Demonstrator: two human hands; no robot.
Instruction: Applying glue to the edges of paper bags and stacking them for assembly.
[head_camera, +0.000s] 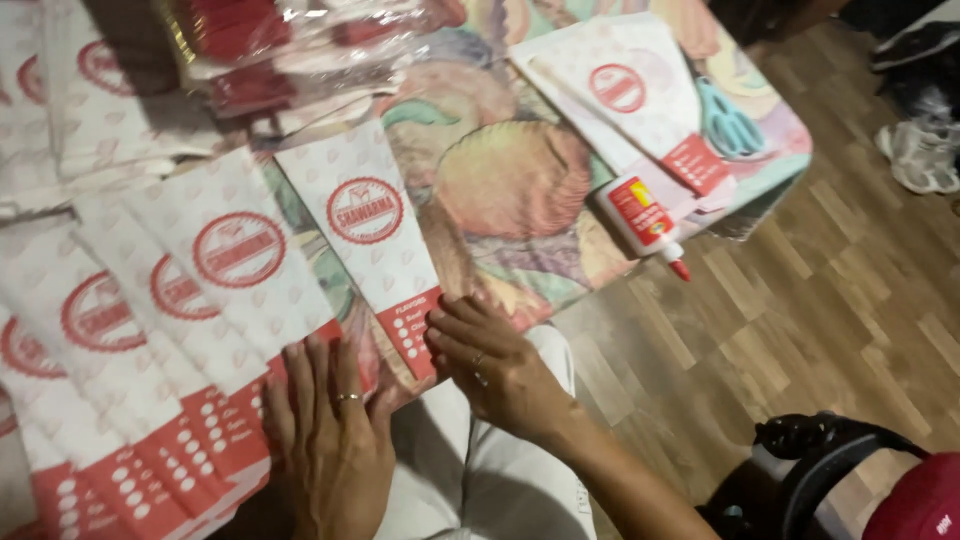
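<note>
White-and-red paper sleeves fan across our worktop. Our left hand lies flat and open on the row; our right hand, open, presses the nearest sleeve's red end. A glue bottle lies nearby.

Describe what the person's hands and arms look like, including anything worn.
Both are bare, with no gloves and no sleeves in view. The left hand wears a thin, light metal ring on one finger. The right hand also has a ring, small and glinting. The right forearm is uncovered down to the frame edge; the left forearm is out of view. No watch or bracelet shows.
</note>
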